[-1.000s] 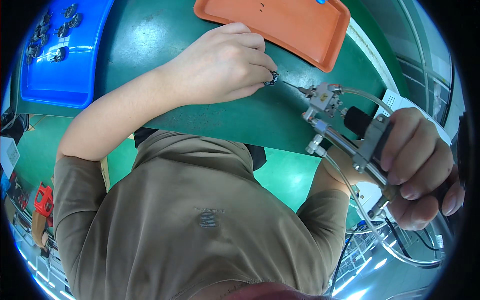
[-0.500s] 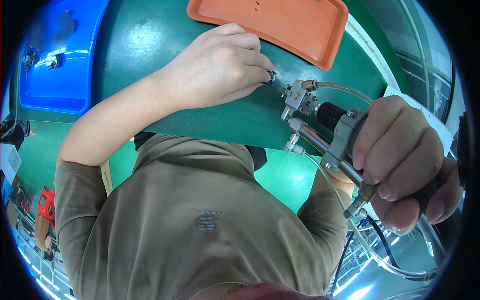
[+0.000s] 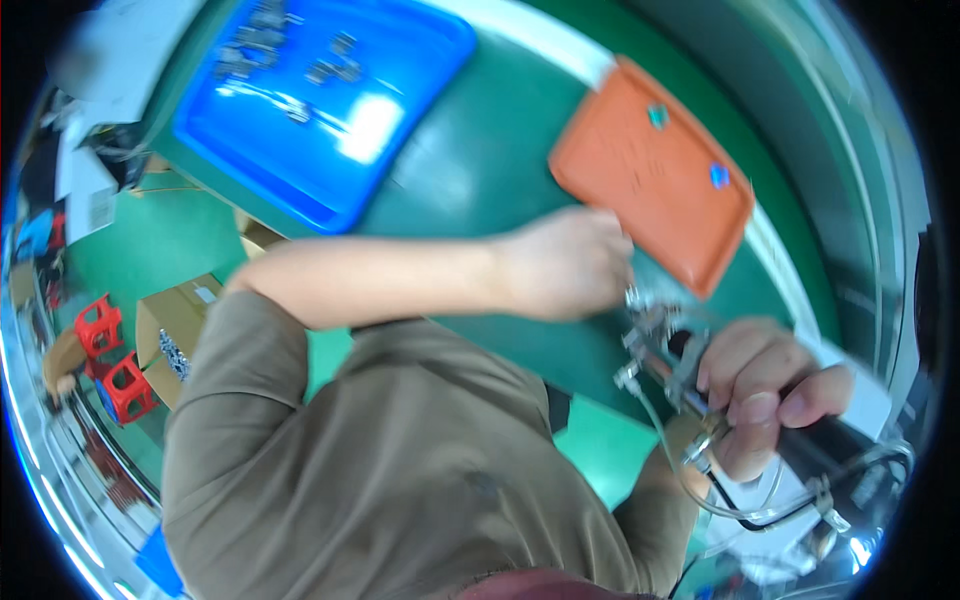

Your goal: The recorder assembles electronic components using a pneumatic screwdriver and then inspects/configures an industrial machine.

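My left hand (image 3: 568, 264) is closed above the green table, its fingertips pinched together on the right. A small metal part (image 3: 632, 296) shows at those fingertips, blurred by motion. Close by is the front end of a metal dispensing valve (image 3: 655, 335) with thin clear tubing. My right hand (image 3: 765, 385) is wrapped around the valve's body at the right. Blur hides whether the valve's tip touches the small part.
A blue tray (image 3: 345, 195) with several small metal parts lies at the far left. Beyond my left hand is an orange tray (image 3: 600, 150) holding a green piece (image 3: 657, 117) and a blue piece (image 3: 720, 177). Red stools (image 3: 128, 388) and a cardboard box (image 3: 170, 312) stand on the floor.
The whole view has swung, bringing more of the blue tray in and shifting the orange tray right and down. Both hands keep their grips close to each other; the picture is now blurred.
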Demonstrator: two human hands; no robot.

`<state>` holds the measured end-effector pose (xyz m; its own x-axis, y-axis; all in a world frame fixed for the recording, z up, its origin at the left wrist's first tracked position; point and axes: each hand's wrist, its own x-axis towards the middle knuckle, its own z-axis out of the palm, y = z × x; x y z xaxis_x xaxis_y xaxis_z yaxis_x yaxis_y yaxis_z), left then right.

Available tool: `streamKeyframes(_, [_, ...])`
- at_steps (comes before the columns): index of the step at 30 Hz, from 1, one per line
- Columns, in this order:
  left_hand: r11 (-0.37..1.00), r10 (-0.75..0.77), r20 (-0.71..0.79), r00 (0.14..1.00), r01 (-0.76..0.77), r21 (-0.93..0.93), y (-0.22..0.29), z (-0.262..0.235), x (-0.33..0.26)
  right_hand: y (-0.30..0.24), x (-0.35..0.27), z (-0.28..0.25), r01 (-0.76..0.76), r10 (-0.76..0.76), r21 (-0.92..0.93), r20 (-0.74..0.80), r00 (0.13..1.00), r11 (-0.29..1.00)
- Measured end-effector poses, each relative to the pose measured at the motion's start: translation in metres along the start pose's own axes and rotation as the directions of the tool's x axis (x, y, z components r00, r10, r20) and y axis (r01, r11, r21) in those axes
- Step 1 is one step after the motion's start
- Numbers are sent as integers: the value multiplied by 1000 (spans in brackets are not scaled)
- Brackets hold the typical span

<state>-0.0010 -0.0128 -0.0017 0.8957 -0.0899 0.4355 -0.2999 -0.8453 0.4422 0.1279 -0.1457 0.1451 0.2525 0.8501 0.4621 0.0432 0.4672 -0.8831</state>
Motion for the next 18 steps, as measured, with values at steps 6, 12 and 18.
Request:
streamKeyframes(6, [999, -10, -61, 998, 14, 50, 7, -4, -11, -7, -14, -5, 145, -142, 63, -42, 989, 987])
streamKeyframes(12, [875, -46, -338, 940, 201, 440, -32, -119, -49, -39, -17, -34, 404, -396, 60, -112, 912, 913])
streamKeyframes(18, [652, -462, -396, 793, 607, 455, -100, -209, -143, -23, -2, -47, 329, -337, 210, 0, 942, 921])
